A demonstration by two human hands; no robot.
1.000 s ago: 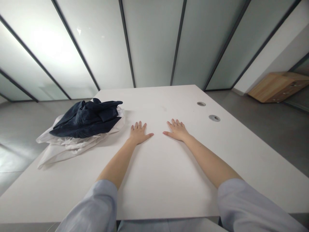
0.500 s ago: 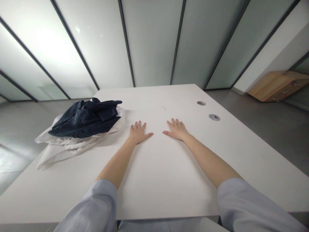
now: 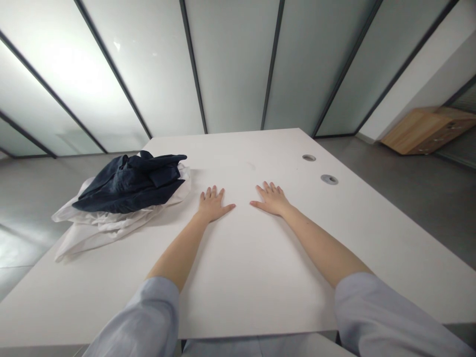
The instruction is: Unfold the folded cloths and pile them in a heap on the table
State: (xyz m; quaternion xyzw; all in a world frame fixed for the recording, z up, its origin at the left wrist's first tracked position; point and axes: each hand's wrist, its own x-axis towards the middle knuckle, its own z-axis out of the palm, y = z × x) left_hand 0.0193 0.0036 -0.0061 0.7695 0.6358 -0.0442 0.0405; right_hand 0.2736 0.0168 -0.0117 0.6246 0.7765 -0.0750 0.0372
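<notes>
My left hand lies palm down on the white table, fingers spread, holding nothing. To its right, my right hand rests flat in the same way, its thumb pointing toward the left thumb with a gap between. Left of my left hand is a crumpled pile of cloth: a dark navy fabric piece, maybe a garment, on top of a white cloth. The pile lies apart from my hand, and part of the white cloth reaches over the table's left edge. Folds hide the shape of both pieces.
Two round cable grommets, a farther one and a nearer one, are set into the table's right side. Frosted glass panels stand behind the table. A wooden cabinet is on the floor at far right.
</notes>
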